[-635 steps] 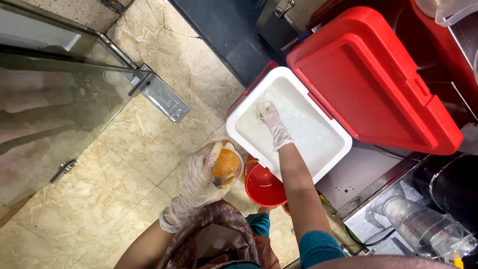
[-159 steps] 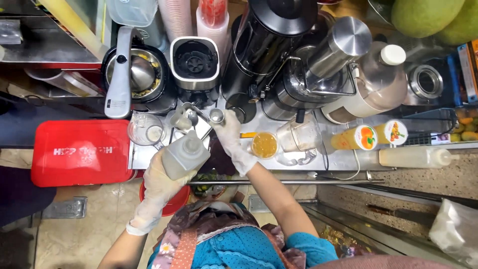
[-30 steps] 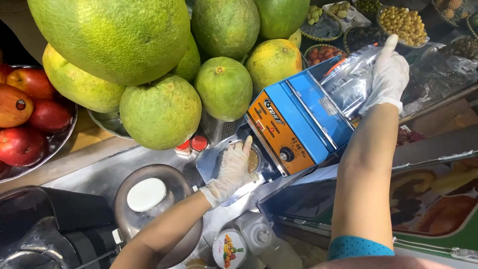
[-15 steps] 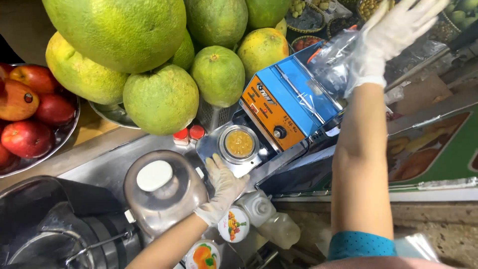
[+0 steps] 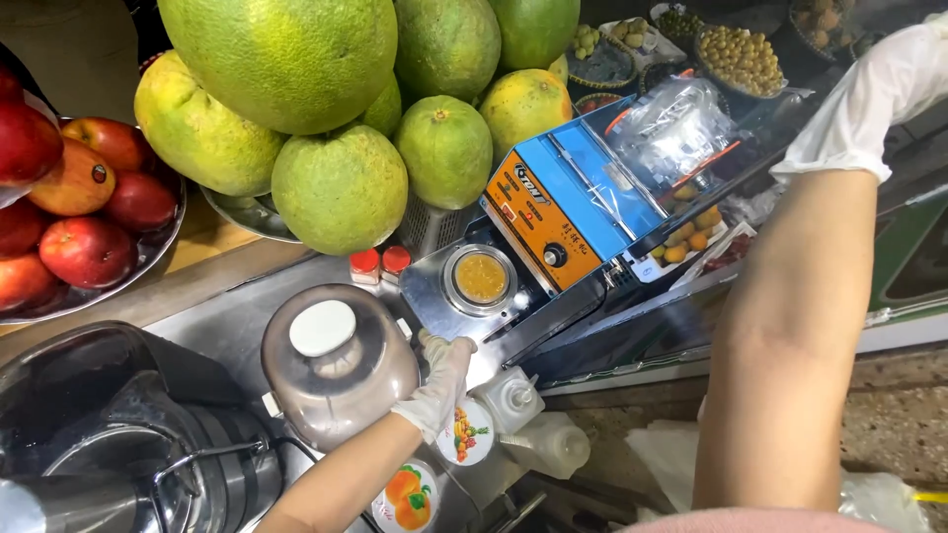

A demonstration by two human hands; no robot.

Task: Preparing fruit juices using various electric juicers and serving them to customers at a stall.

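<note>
A clear cup of orange juice (image 5: 481, 278) sits in the round holder of a metal tray (image 5: 427, 296), pulled out in front of a blue and orange cup-sealing machine (image 5: 573, 202). My left hand (image 5: 439, 383), in a white glove, rests with its fingertips at the tray's front edge and holds nothing. My right hand (image 5: 869, 94), also gloved, is raised at the top right beyond the machine, near a dark bar (image 5: 726, 197). Its fingers run out of the picture.
Big green pomelos (image 5: 341, 188) are stacked behind the machine, with a bowl of red apples (image 5: 84, 212) to the left. A lidded blender jug (image 5: 336, 360) and squeeze bottles (image 5: 523, 424) stand on the steel counter. A plastic bag (image 5: 681, 128) and bowls of toppings (image 5: 741, 59) lie behind.
My left hand has drawn back from the cup to the tray's front edge. My right arm has swung further right and up, away from the plastic bag.
</note>
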